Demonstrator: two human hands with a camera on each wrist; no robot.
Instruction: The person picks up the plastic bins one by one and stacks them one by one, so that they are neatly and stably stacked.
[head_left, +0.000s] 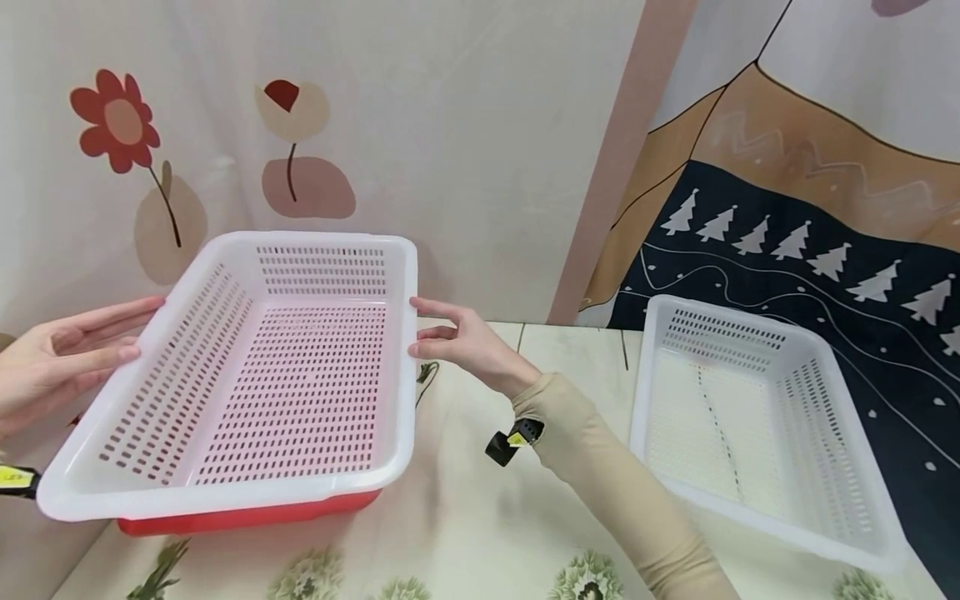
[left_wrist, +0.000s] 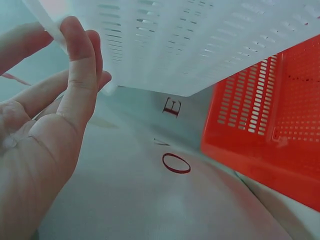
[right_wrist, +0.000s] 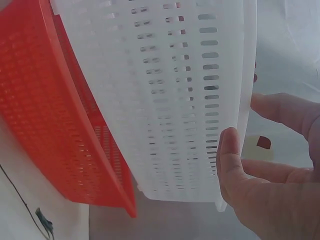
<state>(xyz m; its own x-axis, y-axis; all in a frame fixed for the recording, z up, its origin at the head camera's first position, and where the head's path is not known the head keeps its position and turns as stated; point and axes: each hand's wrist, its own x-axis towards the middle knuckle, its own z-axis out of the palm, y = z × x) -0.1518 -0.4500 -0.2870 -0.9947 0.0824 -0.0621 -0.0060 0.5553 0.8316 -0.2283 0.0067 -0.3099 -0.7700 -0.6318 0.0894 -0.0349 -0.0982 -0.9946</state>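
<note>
Two bare hands — the left hand (head_left: 67, 358) and the right hand (head_left: 471, 346) — hold a white, rectangular, perforated plastic basket (head_left: 225, 500) by the rims of its two long sides with thumb and fingertips, so that it sits tilted between them. Below both hands, under that basket, is a red perforated plastic basket (head_left: 255, 514); whether the two touch I cannot tell. Well to the right of the right hand — past its forearm — another white, rectangular, perforated plastic basket (head_left: 675, 429) rests on a pale, flower-printed tablecloth (head_left: 480, 525).
</note>
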